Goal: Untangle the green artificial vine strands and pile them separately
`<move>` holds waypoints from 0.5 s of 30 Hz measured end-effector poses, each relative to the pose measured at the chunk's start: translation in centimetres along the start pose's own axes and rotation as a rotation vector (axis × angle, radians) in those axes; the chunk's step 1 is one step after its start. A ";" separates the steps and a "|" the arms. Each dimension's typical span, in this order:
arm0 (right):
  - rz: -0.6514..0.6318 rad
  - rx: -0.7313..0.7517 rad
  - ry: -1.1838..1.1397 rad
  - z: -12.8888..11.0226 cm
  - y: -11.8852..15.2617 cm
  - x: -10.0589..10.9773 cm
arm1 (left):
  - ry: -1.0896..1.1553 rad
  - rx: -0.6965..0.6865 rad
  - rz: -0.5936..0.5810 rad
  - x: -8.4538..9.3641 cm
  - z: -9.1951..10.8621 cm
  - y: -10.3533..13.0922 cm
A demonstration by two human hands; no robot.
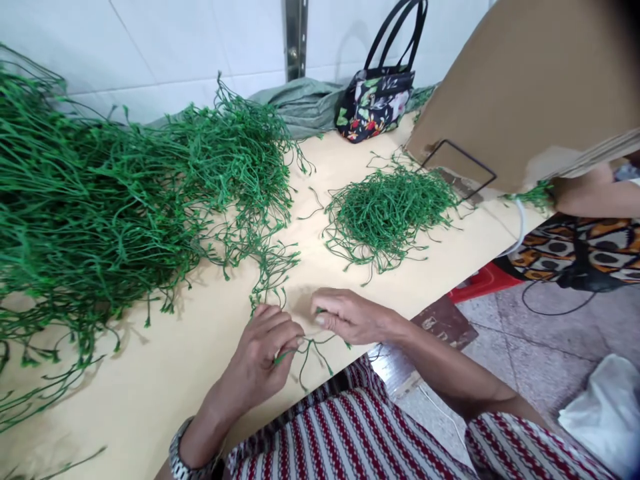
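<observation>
My left hand (267,350) is closed in a pinch on a thin green branched stem (311,343), near the table's front edge. My right hand (353,317) is closed on the other side of the same stem, with a green tip showing by its thumb. Several fine branches of the stem hang down between the two hands. Just beyond my left hand lie loose green stems (273,270), trailing off a large heap (125,193) at the left. A smaller, tangled pile of green stems (393,207) sits beyond my right hand.
A floral handbag (373,103) stands at the back by the tiled wall. At right, a large cardboard sheet (530,87) and a bent metal wire frame (467,167) rise over the table (175,373). Another person's arm (590,193) shows behind the cardboard.
</observation>
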State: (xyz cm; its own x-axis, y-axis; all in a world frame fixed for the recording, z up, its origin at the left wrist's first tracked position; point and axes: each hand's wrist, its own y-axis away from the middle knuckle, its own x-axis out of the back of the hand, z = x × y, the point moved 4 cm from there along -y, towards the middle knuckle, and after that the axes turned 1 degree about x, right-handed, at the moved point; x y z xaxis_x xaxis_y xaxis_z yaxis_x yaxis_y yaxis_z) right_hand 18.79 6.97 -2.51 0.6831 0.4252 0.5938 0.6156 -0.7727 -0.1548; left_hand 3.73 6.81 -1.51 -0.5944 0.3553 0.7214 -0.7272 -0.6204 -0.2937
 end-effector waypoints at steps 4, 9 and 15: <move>0.150 -0.179 -0.384 2.2 0.6 -1.0 | 0.037 0.023 0.156 0.3 -0.7 0.2; 0.392 -0.281 -0.652 4.0 1.0 -2.1 | 0.041 -0.025 0.219 0.3 -0.7 0.5; 0.507 -0.281 -0.660 4.7 1.3 -2.4 | 0.071 -0.011 0.294 0.2 -0.8 0.6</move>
State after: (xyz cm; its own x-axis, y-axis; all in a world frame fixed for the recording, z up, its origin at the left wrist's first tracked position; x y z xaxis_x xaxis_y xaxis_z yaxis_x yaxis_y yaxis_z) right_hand 19.77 7.18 -7.79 0.9894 0.1177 -0.0852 0.1160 -0.9930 -0.0239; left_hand 2.84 7.10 -2.04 -0.8023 0.2102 0.5587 -0.5240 -0.6964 -0.4904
